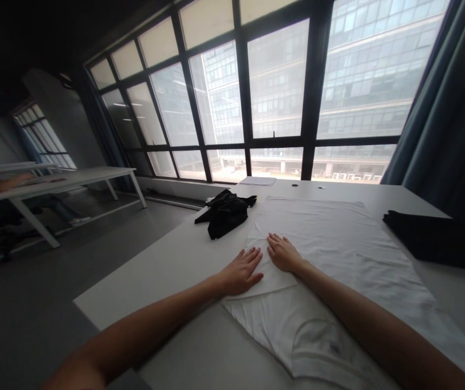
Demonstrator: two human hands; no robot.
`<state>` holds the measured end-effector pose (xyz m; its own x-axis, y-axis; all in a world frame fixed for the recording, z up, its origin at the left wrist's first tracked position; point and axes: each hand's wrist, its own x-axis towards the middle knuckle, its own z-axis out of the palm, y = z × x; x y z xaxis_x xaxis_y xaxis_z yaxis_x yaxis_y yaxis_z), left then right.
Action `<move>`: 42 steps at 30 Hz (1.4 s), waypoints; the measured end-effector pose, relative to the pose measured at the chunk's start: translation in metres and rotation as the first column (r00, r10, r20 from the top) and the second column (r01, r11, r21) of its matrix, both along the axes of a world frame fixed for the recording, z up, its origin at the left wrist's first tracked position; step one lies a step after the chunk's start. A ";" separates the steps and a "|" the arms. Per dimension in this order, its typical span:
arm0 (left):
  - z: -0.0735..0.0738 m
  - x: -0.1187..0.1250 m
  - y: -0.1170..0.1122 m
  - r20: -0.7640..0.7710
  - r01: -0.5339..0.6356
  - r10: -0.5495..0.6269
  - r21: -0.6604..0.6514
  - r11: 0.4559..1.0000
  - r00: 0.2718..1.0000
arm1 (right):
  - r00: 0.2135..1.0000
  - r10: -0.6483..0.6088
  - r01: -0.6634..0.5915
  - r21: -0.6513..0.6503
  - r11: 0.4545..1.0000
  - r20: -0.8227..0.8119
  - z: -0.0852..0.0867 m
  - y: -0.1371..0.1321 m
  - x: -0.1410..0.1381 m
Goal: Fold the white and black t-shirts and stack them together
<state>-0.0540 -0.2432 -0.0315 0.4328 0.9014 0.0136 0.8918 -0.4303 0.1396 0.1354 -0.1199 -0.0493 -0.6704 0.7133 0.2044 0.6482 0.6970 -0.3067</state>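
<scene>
A white T-shirt (330, 233) lies spread over the table, its neckline toward me at the lower right and its hem at the far side. My left hand (240, 272) rests flat on the sleeve, fingers stretched out and slightly apart. Just right of it, my right hand (282, 253) presses flat on the same fabric near the shirt's left edge, fingers extended. Neither hand grips anything. Part of the shirt is hidden under my right forearm.
The shirt lies on a white table (155, 276). A crumpled black garment (228, 211) sits beyond my left hand, folded black cloth (436, 238) at the right. White paper (258, 181) lies at the far edge. Another person's arm (11, 183) rests on a table at left.
</scene>
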 end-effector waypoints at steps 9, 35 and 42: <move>0.015 -0.013 -0.058 0.030 0.103 -0.101 -0.098 0.990 0.994 | 1.000 -0.005 0.005 0.003 1.000 0.016 0.001 0.000 -0.001; 0.003 0.052 0.045 0.020 0.133 -0.133 -0.023 0.991 0.991 | 0.901 -0.406 0.411 -0.002 0.912 -0.151 0.013 -0.019 0.228; 0.016 0.061 0.021 0.053 0.383 -0.381 -0.035 0.923 0.923 | 0.933 -0.352 0.352 -0.015 0.936 -0.074 -0.013 -0.072 0.222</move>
<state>0.0066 -0.2226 -0.0159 0.7442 0.6679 0.0050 0.6534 -0.7295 0.2020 0.3571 -0.1921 -0.0623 -0.3593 0.9010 0.2430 0.8270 0.4281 -0.3645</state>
